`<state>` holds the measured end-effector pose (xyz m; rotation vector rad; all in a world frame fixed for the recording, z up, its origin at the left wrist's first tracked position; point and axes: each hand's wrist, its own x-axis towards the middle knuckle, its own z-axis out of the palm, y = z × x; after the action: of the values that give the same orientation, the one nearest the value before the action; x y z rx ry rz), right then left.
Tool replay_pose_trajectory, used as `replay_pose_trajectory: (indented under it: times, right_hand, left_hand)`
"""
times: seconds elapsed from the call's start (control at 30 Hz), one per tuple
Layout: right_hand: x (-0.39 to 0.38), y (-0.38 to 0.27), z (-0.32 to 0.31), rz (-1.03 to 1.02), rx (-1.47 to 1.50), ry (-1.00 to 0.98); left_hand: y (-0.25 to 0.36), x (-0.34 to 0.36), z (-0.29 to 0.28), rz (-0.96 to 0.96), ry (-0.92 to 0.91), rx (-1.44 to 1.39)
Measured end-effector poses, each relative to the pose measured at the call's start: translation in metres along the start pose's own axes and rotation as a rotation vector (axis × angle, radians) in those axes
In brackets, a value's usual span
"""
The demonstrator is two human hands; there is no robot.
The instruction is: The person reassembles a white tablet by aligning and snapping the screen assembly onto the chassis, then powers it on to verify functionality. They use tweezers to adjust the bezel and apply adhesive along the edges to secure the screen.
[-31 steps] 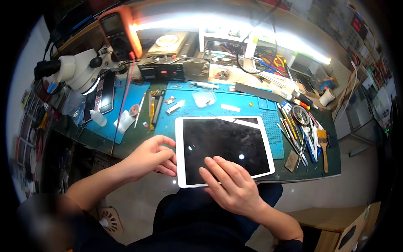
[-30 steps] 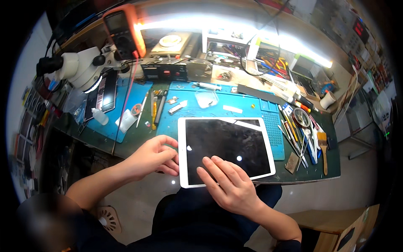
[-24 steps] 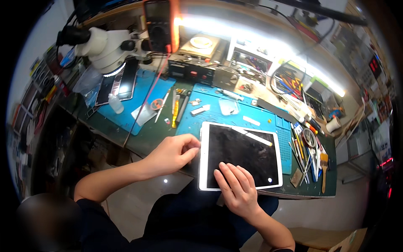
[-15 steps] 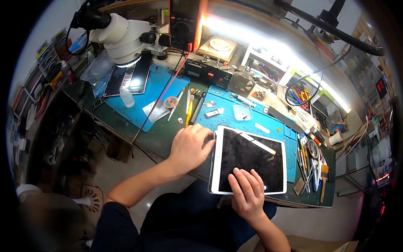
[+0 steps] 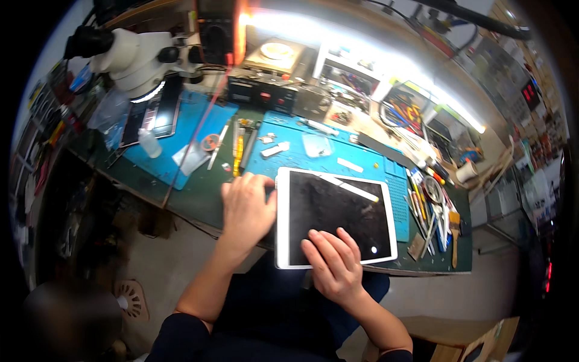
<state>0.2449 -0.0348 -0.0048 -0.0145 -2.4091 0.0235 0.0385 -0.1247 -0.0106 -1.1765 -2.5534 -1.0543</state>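
Note:
A white-framed tablet (image 5: pixel 338 205) with a black screen lies at the bench's front edge, partly on the blue work mat (image 5: pixel 295 136). A narrow white strip (image 5: pixel 350 187) shows across the upper part of its screen. At the tablet's left edge is my left hand (image 5: pixel 246 208), fingers bent and thumb drawn in toward them. Whatever lies between those fingertips is too small or hidden to make out. My right hand (image 5: pixel 335 262) rests on the tablet's lower part with its fingers stretched out over the glass.
Pens, tweezers and a brush (image 5: pixel 455 238) crowd the right side. A microscope (image 5: pixel 136 66) stands back left over an opened device (image 5: pixel 161 114), near a small bottle (image 5: pixel 149 143). Behind the mat are a black instrument box (image 5: pixel 259 92) and a multimeter (image 5: pixel 215 39).
The whole view has shifted, so bench and tablet appear farther left and slightly higher. My left hand stays at the tablet's left edge, its forearm steeper; my right hand stays on the screen.

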Motion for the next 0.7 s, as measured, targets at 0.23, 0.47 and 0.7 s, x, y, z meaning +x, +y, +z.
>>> replay_pose_trajectory:
  times: [0.23,0.47,0.7]
  right_hand:
    - [-0.0041,0.0035,0.0011,-0.007,-0.031,0.026]
    - [-0.004,0.0027,0.0014,0.003,-0.014,0.034]
    - [-0.0048,0.0036,0.0013,0.008,-0.004,0.027]
  left_hand:
    - [0.0041,0.002,0.0027,-0.013,-0.023,-0.051]
    - [0.0057,0.0001,-0.0012,-0.013,-0.028,-0.069]
    - [0.0056,-0.0006,-0.0007,0.007,-0.014,-0.07]
